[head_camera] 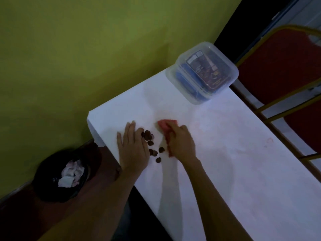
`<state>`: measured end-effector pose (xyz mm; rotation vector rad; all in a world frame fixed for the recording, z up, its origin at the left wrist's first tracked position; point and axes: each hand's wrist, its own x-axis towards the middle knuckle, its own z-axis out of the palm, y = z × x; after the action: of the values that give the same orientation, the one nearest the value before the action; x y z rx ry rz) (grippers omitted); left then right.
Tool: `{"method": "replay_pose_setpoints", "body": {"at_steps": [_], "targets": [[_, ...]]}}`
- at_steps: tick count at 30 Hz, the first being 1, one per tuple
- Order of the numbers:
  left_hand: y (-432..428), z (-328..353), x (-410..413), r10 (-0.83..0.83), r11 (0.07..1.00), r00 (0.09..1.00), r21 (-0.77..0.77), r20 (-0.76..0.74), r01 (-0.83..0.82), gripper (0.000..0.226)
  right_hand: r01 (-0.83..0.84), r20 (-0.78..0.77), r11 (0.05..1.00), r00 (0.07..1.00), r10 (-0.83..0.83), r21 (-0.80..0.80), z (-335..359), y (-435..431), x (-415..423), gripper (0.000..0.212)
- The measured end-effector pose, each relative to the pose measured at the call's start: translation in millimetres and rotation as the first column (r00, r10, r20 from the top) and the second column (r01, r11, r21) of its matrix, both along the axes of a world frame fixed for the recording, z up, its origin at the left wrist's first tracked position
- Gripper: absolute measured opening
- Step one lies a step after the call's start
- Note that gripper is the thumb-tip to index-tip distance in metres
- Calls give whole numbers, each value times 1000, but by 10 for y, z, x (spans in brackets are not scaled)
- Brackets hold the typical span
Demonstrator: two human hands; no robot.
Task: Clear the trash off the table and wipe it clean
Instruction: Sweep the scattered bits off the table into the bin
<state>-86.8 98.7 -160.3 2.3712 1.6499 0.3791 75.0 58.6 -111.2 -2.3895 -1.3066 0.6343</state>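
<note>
Several small dark brown scraps [152, 146] lie in a loose cluster on the white table [225, 167], near its left end. My left hand [132, 148] rests flat on the table just left of them, fingers straight, its edge against the scraps. My right hand [181, 142] grips a crumpled pink cloth [165, 126] just right of the scraps and presses it onto the tabletop. On the floor to the left, below the table's edge, stands a black trash bin [48, 185] holding crumpled white paper [71, 174].
A clear plastic lidded box [203, 72] with blue and dark contents sits at the table's far corner. A red chair with a gold frame [286, 80] stands beyond the right edge. A green wall runs along the left. Faint pinkish stains mark the tabletop on the right.
</note>
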Motion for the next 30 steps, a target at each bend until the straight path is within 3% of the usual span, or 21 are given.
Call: {"method": "replay_pose_setpoints", "body": {"at_steps": [2, 6, 9, 12, 14, 18, 22, 24, 26, 30], "targets": [[-6, -1, -3, 0, 1000, 1000, -4, 25, 0, 40, 160, 62, 987, 985, -161, 33, -70, -358, 162, 41], [5, -11, -26, 13, 1000, 998, -20, 65, -12, 41, 387, 96, 919, 920, -379, -78, -80, -845, -154, 44], [26, -8, -40, 38, 999, 981, -34, 192, -32, 49, 383, 75, 913, 924, -376, -139, -6, -608, -566, 55], [55, 23, -81, 148, 987, 895, -124, 421, -104, 70, 340, -5, 917, 937, -349, -207, 2, -194, -831, 57], [139, 26, -175, 201, 975, 856, -177, 475, -131, 80, 339, -42, 914, 933, -357, -223, 3, 65, -960, 60], [464, -46, -541, 244, 968, 891, -148, 382, -201, 77, 313, -64, 926, 941, -333, -212, 56, 471, -1096, 55], [793, -125, -807, 166, 984, 939, -109, 302, -139, 67, 223, -103, 942, 961, -255, -251, 25, 759, -1174, 62], [842, -108, -842, 117, 989, 961, -118, 250, -90, 67, 166, -179, 960, 962, -209, -225, 83, 835, -1156, 49], [841, -79, -873, 60, 993, 972, -116, 227, -35, 63, 142, -159, 975, 973, -170, -174, 182, 861, -1064, 36], [838, -29, -921, 48, 991, 976, -129, 213, -20, 63, 308, -60, 944, 947, -317, -119, 251, 900, -815, 41]]}}
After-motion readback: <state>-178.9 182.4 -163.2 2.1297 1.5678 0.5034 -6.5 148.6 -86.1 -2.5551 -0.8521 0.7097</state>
